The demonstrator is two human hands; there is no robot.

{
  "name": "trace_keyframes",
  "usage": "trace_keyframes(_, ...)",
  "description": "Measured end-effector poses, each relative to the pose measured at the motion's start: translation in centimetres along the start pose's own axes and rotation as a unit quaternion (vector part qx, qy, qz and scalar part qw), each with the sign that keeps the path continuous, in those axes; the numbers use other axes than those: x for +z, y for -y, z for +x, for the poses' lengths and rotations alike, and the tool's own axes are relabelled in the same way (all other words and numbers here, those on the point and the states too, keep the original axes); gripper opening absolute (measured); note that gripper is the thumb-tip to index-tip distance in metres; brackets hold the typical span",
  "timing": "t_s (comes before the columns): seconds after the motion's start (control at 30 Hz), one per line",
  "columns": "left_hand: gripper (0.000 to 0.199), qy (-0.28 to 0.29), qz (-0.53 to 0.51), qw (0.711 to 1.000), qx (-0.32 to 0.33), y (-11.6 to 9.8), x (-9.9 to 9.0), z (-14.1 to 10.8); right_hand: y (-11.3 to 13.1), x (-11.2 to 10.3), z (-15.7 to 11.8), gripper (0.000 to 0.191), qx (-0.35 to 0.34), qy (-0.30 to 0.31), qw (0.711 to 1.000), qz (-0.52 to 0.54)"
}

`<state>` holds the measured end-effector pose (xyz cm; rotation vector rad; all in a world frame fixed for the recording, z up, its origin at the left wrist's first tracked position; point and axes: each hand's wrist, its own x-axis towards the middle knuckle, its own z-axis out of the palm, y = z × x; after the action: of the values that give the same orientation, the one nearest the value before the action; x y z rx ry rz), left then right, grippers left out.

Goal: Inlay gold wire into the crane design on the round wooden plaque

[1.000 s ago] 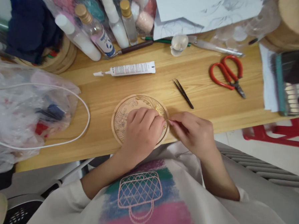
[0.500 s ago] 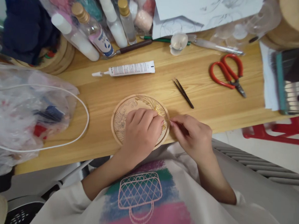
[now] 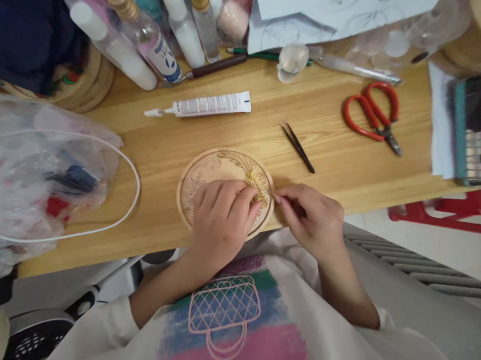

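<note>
A round wooden plaque (image 3: 212,172) with a raised rim and carved curling lines lies near the table's front edge. Gold wire-like strands (image 3: 255,176) fill the pattern along its upper right. Over the plaque's lower middle rests my left hand (image 3: 222,214), fingers curled, with thumb and forefinger tips close together by the gold strands. Just off the right rim, my right hand (image 3: 313,219) pinches thumb against forefinger. What either pinch holds is too small to make out. Black tweezers (image 3: 298,149) lie beyond my right hand, and a white glue tube (image 3: 212,104) lies behind the plaque.
Red-handled cutters (image 3: 386,132) lie at the right. Bottles (image 3: 160,57), a dark-handled tool (image 3: 218,66), a small clear cup (image 3: 293,59) and sheets of paper (image 3: 346,13) line the back. A plastic bag (image 3: 18,179) and white cable (image 3: 132,196) occupy the left side.
My left hand has shifted slightly left on the plaque, and its thumb tip now shows more. My right hand keeps its pinch by the rim. The view has moved slightly.
</note>
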<state>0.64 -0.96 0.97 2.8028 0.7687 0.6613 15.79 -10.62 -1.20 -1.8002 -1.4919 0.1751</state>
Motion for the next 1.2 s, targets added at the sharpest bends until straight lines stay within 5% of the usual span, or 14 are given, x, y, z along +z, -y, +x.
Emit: trace_keyframes(1.2,0.017,-0.01,-0.023,0.999,0.027,0.2,0.1,-1.1,-0.9,-1.2,1.2,0.007,-0.053,0.06,0.997,-0.016)
